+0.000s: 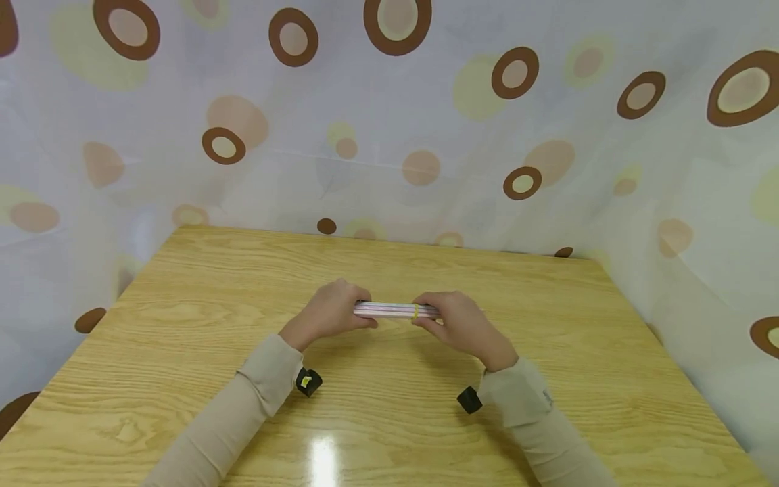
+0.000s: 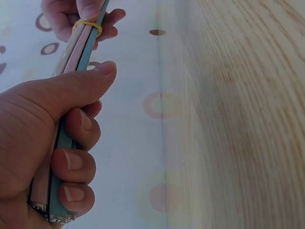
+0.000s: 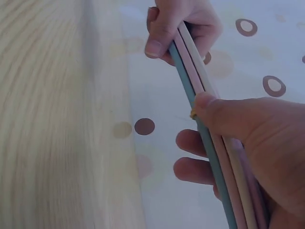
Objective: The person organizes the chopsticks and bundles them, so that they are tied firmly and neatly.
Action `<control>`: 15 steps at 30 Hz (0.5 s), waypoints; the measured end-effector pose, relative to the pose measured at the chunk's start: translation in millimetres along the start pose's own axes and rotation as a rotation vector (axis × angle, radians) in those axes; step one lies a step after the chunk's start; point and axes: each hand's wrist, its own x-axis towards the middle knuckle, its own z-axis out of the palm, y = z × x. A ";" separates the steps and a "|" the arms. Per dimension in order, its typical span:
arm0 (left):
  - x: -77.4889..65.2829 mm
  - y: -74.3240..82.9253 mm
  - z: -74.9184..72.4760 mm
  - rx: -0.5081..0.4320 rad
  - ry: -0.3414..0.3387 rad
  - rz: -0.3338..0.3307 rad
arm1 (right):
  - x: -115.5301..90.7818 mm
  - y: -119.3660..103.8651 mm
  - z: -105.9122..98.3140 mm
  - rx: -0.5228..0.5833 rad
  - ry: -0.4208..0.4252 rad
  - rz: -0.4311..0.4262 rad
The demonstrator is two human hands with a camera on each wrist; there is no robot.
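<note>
A bundle of slim pastel pencils (image 1: 386, 310), teal, pink and cream, is held level above the wooden table between both hands. My left hand (image 1: 331, 309) grips one end, its fingers curled round the shafts and the thumb laid along them. Silvery pencil ends (image 2: 58, 218) show below its palm in the left wrist view. At the other end my right hand (image 1: 459, 321) holds the bundle between thumb and fingers. A yellow rubber band (image 2: 88, 24) circles the pencils there, and the right thumb (image 3: 224, 112) lies against it. The palms hide both ends in the head view.
The wood-grain table (image 1: 377, 406) spreads under both forearms. A pale curtain (image 1: 377, 135) with brown rings and dots hangs along its back and sides. Small black devices (image 1: 309, 382) sit at the cuffs of both beige sleeves (image 1: 237, 412).
</note>
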 end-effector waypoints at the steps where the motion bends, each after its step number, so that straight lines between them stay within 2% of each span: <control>1: 0.0 0.5 0.5 0.000 -0.001 0.009 | 0.2 -1.8 1.7 -0.017 0.003 -0.010; 6: 0.1 4.8 5.2 -0.009 -0.019 0.030 | 0.2 -10.2 7.5 -0.070 0.006 -0.061; 10: 0.8 7.8 9.0 -0.005 -0.019 0.029 | 0.7 -14.0 9.6 -0.051 0.007 -0.066; 15: 0.7 8.7 9.0 -0.001 -0.023 0.031 | 2.1 -15.8 10.3 -0.010 -0.034 -0.064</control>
